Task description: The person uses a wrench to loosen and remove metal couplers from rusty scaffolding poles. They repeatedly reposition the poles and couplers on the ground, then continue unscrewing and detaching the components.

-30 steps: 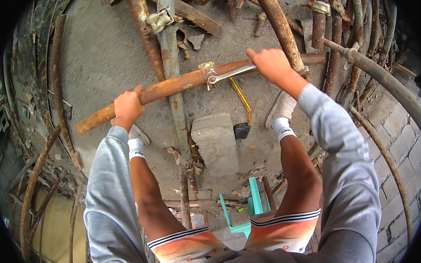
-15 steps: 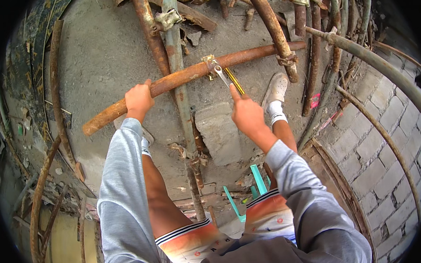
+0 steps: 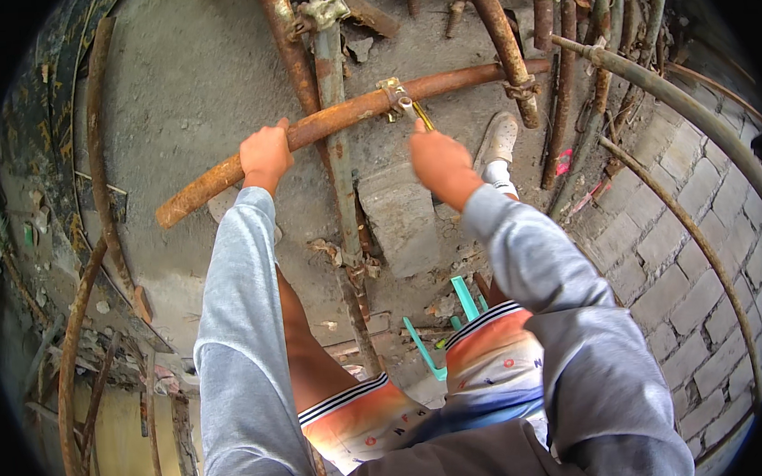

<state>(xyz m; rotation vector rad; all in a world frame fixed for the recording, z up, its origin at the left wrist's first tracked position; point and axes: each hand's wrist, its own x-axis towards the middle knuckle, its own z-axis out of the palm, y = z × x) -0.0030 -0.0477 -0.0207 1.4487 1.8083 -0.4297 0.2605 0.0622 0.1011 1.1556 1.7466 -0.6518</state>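
A rusty steel pipe (image 3: 339, 117) slants across in front of me, its right end higher in the view. My left hand (image 3: 266, 158) is wrapped round it toward its left end. In my right hand (image 3: 443, 166) is a silver ring-ended wrench (image 3: 408, 109), its ring end at the nut area of a metal scaffold clamp (image 3: 392, 87) on the pipe. Whether the ring sits fully on the nut I cannot tell. A gold-coloured bar (image 3: 424, 116) sticks out beside the wrench, partly hidden by my right hand.
A grey upright pipe (image 3: 338, 171) passes behind the rusty one. Rusty pipes with a coupler (image 3: 521, 88) stand at right, before a block wall (image 3: 664, 299). A concrete block (image 3: 397, 219) and a turquoise plastic piece (image 3: 465, 298) lie below. A curved pipe (image 3: 99, 150) stands at left.
My right hand has drawn closer to the clamp, and the wrench now points more steeply and looks shorter. The view has shifted slightly; my left hand keeps its hold on the pipe.
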